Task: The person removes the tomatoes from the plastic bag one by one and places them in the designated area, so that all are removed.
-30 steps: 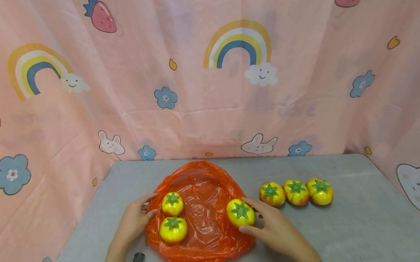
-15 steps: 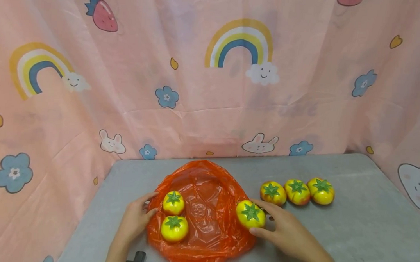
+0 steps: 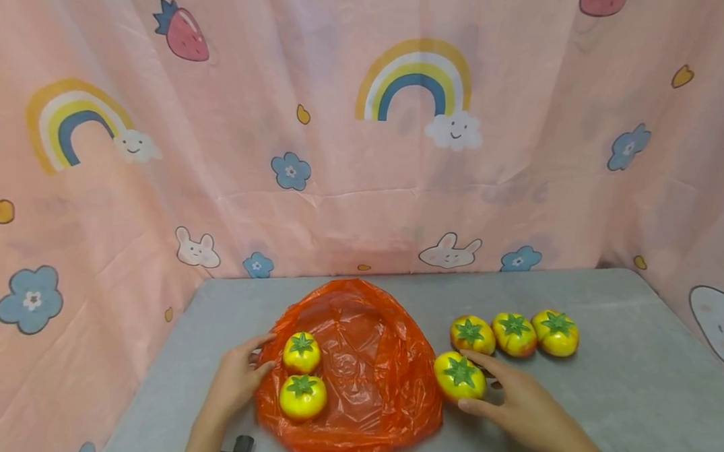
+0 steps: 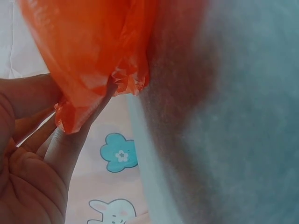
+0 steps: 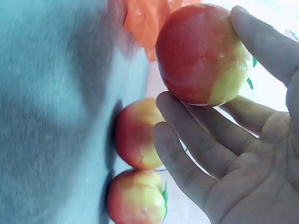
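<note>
no legible text, just faint, unreadable marks (image 3: 515,191) on the curtain (image 3: 362,219)

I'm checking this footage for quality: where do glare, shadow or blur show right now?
Head view: bright glints on the orange bag; left wrist view: a soft dark shadow across the table, whose surface looks blurred; right wrist view: the area beyond the right hand is nearly white at upper right.

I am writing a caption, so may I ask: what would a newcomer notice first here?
Probably the eye falls on the bright orange bag on the grey table, two yellow fruits on its left part. Next, the right hand holds another fruit by the bag's right edge, with three more lined up behind.
</note>
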A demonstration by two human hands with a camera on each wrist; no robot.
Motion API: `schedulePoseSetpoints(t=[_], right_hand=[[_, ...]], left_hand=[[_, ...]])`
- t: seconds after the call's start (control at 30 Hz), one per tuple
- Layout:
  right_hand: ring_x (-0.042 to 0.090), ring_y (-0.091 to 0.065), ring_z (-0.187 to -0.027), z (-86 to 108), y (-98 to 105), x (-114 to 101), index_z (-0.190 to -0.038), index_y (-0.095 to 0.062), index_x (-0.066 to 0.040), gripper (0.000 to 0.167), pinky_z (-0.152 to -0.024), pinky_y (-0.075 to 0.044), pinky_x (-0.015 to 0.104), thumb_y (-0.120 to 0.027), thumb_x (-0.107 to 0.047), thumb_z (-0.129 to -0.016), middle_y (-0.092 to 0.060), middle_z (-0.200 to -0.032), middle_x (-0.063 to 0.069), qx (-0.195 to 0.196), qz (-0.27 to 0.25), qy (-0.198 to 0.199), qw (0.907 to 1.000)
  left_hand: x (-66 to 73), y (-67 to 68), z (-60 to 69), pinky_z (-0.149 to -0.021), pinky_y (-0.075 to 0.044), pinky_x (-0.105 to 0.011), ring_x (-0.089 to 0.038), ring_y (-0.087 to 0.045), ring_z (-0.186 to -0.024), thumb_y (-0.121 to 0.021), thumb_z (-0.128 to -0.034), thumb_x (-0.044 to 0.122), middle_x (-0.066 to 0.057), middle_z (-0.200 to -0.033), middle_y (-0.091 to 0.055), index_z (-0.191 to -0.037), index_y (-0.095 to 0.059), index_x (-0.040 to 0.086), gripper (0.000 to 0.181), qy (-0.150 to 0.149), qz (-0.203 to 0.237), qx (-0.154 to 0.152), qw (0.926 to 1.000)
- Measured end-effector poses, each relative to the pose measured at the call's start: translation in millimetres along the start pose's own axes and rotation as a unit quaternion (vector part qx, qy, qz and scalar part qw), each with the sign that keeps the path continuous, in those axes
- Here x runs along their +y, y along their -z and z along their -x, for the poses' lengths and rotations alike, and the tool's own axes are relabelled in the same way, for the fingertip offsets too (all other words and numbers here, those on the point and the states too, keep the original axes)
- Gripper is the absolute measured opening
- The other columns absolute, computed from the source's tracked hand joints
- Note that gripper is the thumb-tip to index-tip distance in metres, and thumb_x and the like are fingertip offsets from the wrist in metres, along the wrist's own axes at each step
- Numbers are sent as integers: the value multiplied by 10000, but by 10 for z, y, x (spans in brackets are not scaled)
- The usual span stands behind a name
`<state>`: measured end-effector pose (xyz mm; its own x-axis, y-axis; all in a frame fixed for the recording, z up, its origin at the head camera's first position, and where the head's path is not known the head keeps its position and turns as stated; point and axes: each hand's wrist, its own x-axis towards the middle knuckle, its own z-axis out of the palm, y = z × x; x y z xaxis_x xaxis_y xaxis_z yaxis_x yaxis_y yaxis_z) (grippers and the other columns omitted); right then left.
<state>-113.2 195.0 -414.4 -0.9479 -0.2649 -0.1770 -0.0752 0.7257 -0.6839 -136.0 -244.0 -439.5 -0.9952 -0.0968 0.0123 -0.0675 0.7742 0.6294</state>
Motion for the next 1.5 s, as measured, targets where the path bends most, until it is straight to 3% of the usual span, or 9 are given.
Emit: schedulePoseSetpoints(t=[0.3, 0.7, 1.17, 1.5], right_hand=[[298, -630, -1132, -30, 57, 178, -1446, -498, -170, 830, -887, -571, 509, -786, -547, -765, -579, -1410, 139, -141, -18, -125, 9998], [292, -624, -1137, -76, 75, 423, -1384, -513, -111, 747, -883, -581, 458, -810, -444, -784, -615, -1344, 125, -286, -175, 204, 9992], [235, -671, -1097, -69, 136, 429, -1303, -568, -143, 701, -882, -584, 432, -817, -499, -753, -634, -1327, 102, -45, -165, 79, 9998], [231, -670, -1074, -86, 158, 441, -1286, -592, -153, 699, -887, -579, 463, -835, -499, -729, -652, -1299, 99, 144, 58, 37, 9999]], left_hand=[[9, 1, 22, -877, -602, -469, -360, -693, -1078, -734, -872, 32, -184, -1307, -649, -1331, -629, 113, 477, 155, -2, -73, 9999], [5, 13, 18, -870, -605, -464, -349, -693, -1078, -731, -875, 35, -184, -1323, -641, -1333, -627, 116, 476, 172, 41, -98, 9998], [-17, 32, 37, -850, -613, -448, -295, -701, -1026, -743, -862, 25, -163, -1312, -653, -1335, -628, 128, 497, 136, 19, -20, 9999], [-14, 23, 5, -856, -611, -455, -343, -706, -1044, -747, -855, 19, -186, -1295, -658, -1322, -635, 104, 488, -31, 102, -13, 9999]])
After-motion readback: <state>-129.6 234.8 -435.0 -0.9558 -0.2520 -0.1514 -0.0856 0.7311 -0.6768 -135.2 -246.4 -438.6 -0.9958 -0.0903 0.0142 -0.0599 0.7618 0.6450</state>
